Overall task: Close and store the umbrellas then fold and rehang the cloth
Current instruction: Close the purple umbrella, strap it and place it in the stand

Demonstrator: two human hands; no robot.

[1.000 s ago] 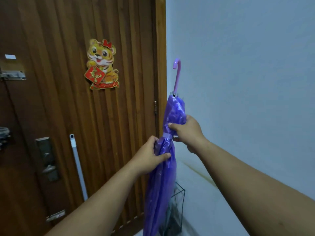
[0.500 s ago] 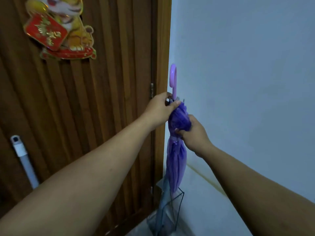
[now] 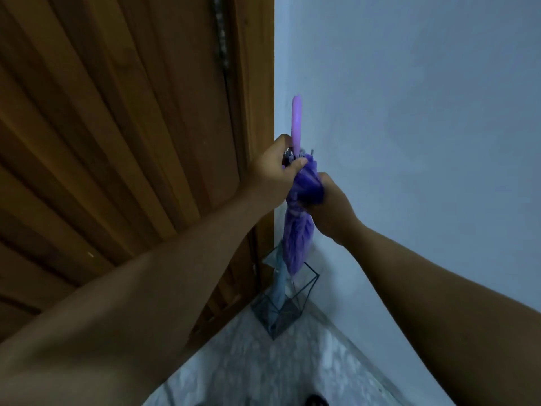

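hands grip closed purple umbrella (image 3: pixel 297 238): left hand (image 3: pixel 273 171) at its top, right hand (image 3: pixel 329 206) round the canopy.

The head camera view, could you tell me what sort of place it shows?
Probably a home entryway: a ribbed wooden door meets a plain pale wall in a corner, and a wire umbrella stand sits on the speckled floor, already holding a light blue umbrella.
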